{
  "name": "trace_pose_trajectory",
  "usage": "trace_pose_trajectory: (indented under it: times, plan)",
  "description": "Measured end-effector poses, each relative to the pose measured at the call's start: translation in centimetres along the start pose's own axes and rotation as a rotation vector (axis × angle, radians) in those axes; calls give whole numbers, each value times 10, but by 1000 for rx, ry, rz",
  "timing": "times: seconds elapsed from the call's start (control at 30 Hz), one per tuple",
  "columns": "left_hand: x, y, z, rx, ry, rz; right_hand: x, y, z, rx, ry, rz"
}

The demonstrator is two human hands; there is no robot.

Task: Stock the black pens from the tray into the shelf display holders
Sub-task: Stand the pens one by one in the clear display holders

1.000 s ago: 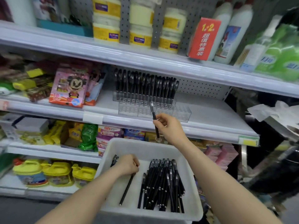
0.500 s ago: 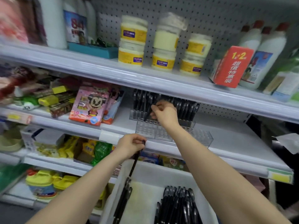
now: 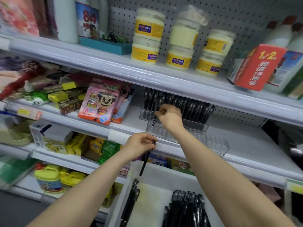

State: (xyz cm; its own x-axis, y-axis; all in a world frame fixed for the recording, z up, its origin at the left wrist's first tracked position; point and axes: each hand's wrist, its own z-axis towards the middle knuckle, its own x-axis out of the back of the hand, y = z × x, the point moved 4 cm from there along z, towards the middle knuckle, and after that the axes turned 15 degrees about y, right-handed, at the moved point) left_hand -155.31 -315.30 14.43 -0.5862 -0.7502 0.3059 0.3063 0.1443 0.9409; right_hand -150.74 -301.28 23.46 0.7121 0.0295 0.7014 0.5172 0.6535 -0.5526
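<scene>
White metal shop shelves (image 3: pixel 246 145) stocked with goods face the person. Their left hand (image 3: pixel 141 145) is at the shelf edge, its fingers gripping one slim black pen (image 3: pixel 145 163) that hangs down over the white plastic tray (image 3: pixel 150 202), where more loose black pens (image 3: pixel 185 210) lie. Their right hand (image 3: pixel 169 116) is up at the clear plastic display holder (image 3: pixel 209 141), fingers curled against the standing pens (image 3: pixel 196 108). Whether they pinch one, I cannot tell.

Bright, even light falls from above and leaves a soft sheen along the white shelf rail (image 3: pixel 164 79). The black pens (image 3: pixel 193 105) beneath it sit in shade. The far left smears with motion blur, and wide-angle distortion bends the edges.
</scene>
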Motion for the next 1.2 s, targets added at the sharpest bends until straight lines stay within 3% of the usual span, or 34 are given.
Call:
trace_pose_trajectory:
  times: [0.33,0.53,0.77,0.97,1.1,1.2]
  plan:
    - [8,10,-1,8,-5,-147,0,-1,1,-72,-143,-66]
    - [28,55,18,-112,184,-304,29,10,-16,-28,7,207]
    - [20,94,40,-219,285,-424,41,27,-50,45,-173,389]
    - [2,89,31,-216,311,-391,43,41,-55,88,-30,296]
    - [-13,58,-1,-241,400,-213,55,50,-49,60,0,270]
    - [-34,21,-26,-253,306,-57,65,51,-40,38,6,257]
